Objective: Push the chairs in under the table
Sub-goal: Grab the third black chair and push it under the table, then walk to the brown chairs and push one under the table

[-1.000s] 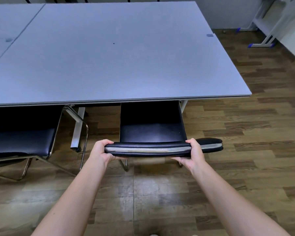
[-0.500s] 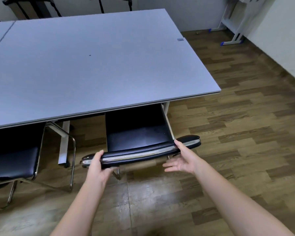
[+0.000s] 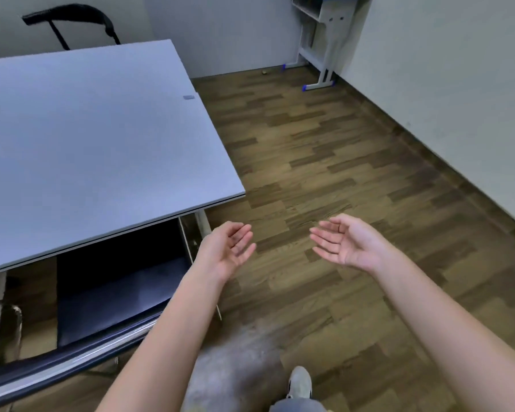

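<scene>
We see the wood-pattern floor (image 3: 324, 162) filling the right and middle of the view, running up to a pale wall (image 3: 443, 84) on the right. The grey table (image 3: 87, 129) takes up the upper left, its near corner jutting out toward the middle. Under its near edge sits the black chair (image 3: 113, 289): the dark seat lies beneath the tabletop, while the backrest top with its chrome strip runs along the lower left, outside the table edge. A second chair (image 3: 72, 13) shows only its curved black backrest beyond the far side of the table, against the back wall. In the far right corner stands a white frame with blue feet (image 3: 324, 55).

Our left hand (image 3: 229, 248) hangs in the air just past the table corner, above the floor, palm turned up and inward, fingers loosely spread; its grip is released and holds nothing. Our right hand (image 3: 345, 242) floats further right, well clear of the chair, palm facing the left hand, fingers relaxed and apart, its grip likewise empty. Neither hand touches the chair. A pale shoe (image 3: 300, 382) shows at the bottom edge.
</scene>
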The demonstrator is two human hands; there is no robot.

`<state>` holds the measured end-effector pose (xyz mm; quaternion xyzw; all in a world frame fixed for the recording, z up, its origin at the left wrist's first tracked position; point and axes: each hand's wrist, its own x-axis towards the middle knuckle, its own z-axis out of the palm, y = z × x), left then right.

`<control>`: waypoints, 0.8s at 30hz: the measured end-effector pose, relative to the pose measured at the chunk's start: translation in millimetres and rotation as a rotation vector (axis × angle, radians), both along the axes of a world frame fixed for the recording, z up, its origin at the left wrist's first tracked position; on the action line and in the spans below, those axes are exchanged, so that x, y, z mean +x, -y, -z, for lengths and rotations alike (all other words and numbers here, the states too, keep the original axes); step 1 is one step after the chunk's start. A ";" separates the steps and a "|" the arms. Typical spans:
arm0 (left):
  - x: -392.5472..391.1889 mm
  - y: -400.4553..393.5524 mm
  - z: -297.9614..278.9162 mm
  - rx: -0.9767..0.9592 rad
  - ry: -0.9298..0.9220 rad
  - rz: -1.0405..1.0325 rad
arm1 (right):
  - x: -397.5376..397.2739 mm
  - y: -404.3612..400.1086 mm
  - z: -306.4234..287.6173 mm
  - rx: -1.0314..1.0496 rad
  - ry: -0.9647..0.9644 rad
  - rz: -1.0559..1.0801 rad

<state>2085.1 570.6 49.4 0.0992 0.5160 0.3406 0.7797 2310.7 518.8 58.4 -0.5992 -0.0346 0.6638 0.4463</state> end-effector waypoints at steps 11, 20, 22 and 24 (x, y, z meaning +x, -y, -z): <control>139.6 -150.2 -9.4 0.007 -0.033 -0.176 | 142.4 -182.7 -21.3 0.029 -0.007 -0.096; 200.7 -338.2 -4.5 -0.021 0.015 -0.283 | 168.2 -395.9 -19.6 0.005 -0.029 -0.242; 208.6 -379.8 -7.9 -0.030 0.015 -0.315 | 175.4 -441.2 -26.0 0.017 -0.034 -0.283; 218.4 -424.5 -6.9 -0.047 0.013 -0.370 | 185.3 -493.8 -27.1 0.004 -0.029 -0.338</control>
